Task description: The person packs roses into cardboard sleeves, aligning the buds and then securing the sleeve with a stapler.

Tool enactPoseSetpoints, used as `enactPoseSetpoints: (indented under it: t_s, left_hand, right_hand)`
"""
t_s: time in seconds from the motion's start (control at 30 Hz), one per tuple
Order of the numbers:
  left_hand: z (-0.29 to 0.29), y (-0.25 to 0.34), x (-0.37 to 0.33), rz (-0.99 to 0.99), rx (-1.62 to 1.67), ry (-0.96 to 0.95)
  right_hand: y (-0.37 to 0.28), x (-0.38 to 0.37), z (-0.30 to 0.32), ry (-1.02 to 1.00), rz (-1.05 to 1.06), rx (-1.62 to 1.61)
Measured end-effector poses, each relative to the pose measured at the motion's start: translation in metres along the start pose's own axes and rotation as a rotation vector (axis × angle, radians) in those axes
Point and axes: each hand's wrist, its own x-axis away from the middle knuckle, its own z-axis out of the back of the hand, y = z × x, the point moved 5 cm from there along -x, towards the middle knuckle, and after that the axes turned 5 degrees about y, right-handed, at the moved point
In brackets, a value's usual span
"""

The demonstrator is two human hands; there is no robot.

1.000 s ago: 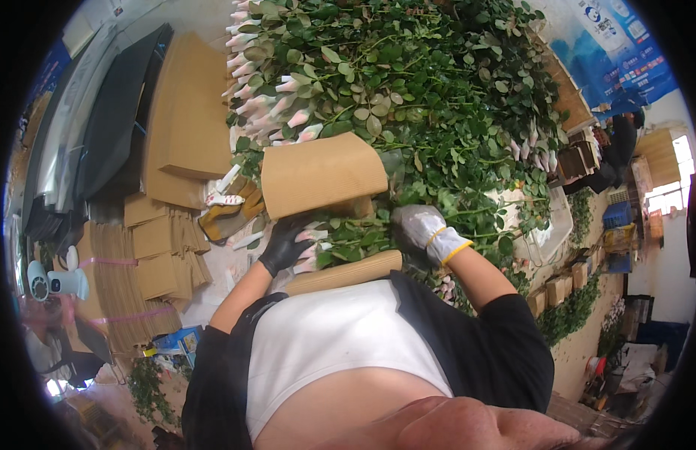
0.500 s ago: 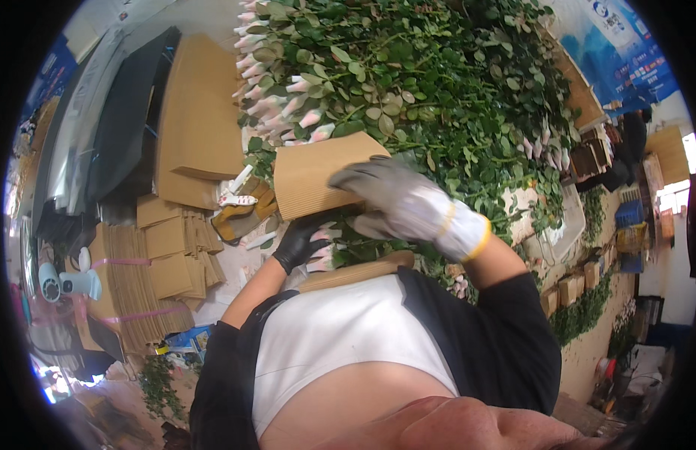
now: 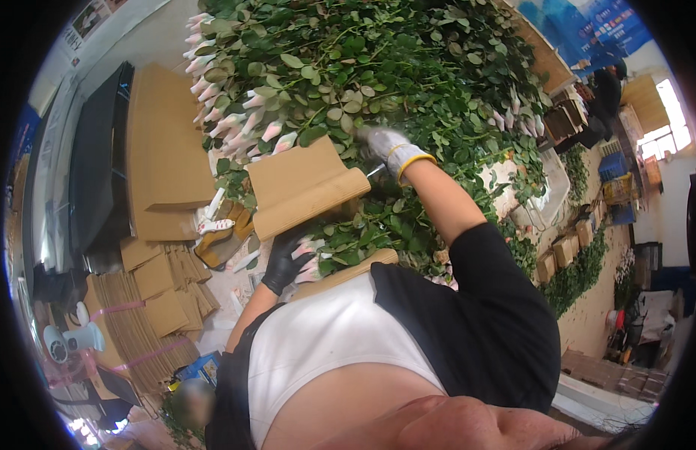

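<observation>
My left hand (image 3: pixel 286 262), in a black glove, is at the lower edge of a brown corrugated cardboard sheet (image 3: pixel 306 184). Its thumb lies beside several pale pink rose heads (image 3: pixel 309 259), and its other fingers are partly hidden; they appear closed on the sheet. The sheet tilts over the rose bunch, its right edge curled. My right hand (image 3: pixel 387 150), in a grey-white glove with a yellow cuff, is off the sheet and over the leafy stems (image 3: pixel 393 82). Motion smears its fingers. A thin pale strip (image 3: pixel 375 171) shows just below it. More cardboard (image 3: pixel 351 276) lies under the bunch against my body.
A large heap of roses (image 3: pixel 235 124) covers the far table. To the left are leaning cardboard sheets (image 3: pixel 164 142), tied cardboard stacks (image 3: pixel 130 315), a yellow-brown glove (image 3: pixel 226 238), red-and-white-handled cutters (image 3: pixel 215 225) and a small fan (image 3: pixel 70 339). A pale tub (image 3: pixel 555 176) stands at right.
My right hand has left the cardboard sheet and moved up and away over the stems. The sheet's right edge now curls over. My left hand stays by the rose heads.
</observation>
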Motion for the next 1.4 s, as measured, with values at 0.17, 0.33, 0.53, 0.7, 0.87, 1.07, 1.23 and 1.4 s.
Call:
enactPoseSetpoints:
  t_s: [0.17,0.33,0.53,0.7,0.87,1.07,1.23,1.4]
  left_hand:
    - [0.004,0.011,0.003,0.050,-0.026,0.026]
    - [0.006,0.005,0.003,0.034,-0.069,0.033]
    - [0.005,0.010,-0.002,-0.007,-0.117,0.034]
    - [0.010,0.016,0.002,0.024,-0.087,0.039]
    - [0.008,0.034,-0.005,-0.149,-0.169,0.013]
    - [0.004,0.008,0.003,0.016,0.063,0.055]
    - [0.008,0.032,-0.008,0.053,-0.024,0.012]
    - [0.009,0.020,0.001,0.078,-0.084,0.018]
  right_hand:
    - [0.000,0.056,0.092,0.280,-0.005,0.180]
    - [0.017,0.143,0.223,0.544,-0.018,0.112]
    - [-0.029,0.090,0.224,0.617,0.206,-0.085]
    - [-0.131,0.086,0.138,0.542,0.568,-0.155]
    - [-0.170,0.110,0.037,-0.182,0.573,0.094]
    - [-0.151,0.045,0.045,-0.560,0.470,-0.325]
    - [-0.054,-0.041,0.071,0.192,0.052,0.104]
    - [-0.025,-0.020,0.023,0.192,0.052,0.166]
